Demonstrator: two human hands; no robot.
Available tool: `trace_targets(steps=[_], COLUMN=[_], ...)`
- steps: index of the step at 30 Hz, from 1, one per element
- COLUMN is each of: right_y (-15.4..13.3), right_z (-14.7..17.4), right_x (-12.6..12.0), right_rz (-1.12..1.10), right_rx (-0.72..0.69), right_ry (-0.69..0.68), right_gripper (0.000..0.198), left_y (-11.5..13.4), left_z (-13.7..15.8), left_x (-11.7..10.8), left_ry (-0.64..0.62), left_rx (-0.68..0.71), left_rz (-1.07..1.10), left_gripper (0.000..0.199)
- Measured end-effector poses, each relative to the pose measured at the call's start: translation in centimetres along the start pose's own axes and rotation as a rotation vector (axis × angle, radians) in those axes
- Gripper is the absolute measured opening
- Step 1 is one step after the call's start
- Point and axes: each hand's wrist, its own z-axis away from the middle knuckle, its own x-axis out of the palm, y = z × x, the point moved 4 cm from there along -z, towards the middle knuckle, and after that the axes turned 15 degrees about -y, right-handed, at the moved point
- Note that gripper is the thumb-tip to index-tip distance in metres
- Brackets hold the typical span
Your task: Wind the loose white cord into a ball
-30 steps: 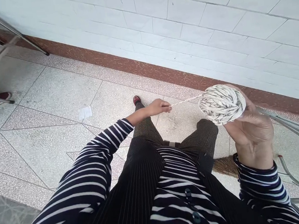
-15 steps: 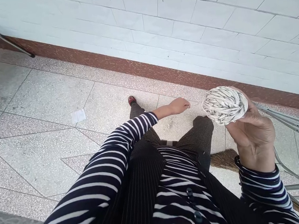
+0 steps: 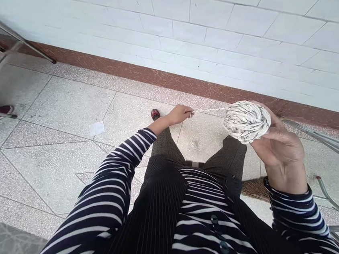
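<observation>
My right hand is closed around the far side of a ball of cord, off-white with dark flecks and wound in thick strands. It holds the ball up at the right, above my right knee. From the ball a thin strand runs straight and taut to the left. My left hand pinches that strand between thumb and fingers, above my left leg. The right fingertips are hidden behind the ball.
A white scrap of paper lies on the speckled floor. A broom head and metal frame parts are at the right. Metal legs and another person's shoe show at the left. A tiled wall stands ahead.
My left hand has moved left, away from the ball, and the strand between them now shows stretched out. My right hand still holds the ball, slightly further left in view.
</observation>
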Motion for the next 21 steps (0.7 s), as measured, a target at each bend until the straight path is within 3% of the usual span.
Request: trace_targets(steps=[8, 15, 21], right_y=[-0.7, -0.9, -1.0], right_z=[1.7, 2.1, 2.1], right_x=[-1.0, -1.4, -2.1], right_rz=[0.023, 0.056, 0.052], right_rx=[0.008, 0.013, -0.027], right_ry=[0.059, 0.083, 0.094], right_gripper=[0.058, 0.053, 0.044], left_y=[1.7, 2.4, 2.2], left_z=[-4.9, -4.0, -3.0], left_x=[1.5, 3.4, 4.2], left_ry=[-0.013, -0.066, -0.098], left_rx=[0.058, 0.149, 0.131], left_rz=[0.022, 0.132, 0.273], left_gripper=[0.027, 0.02, 0.02])
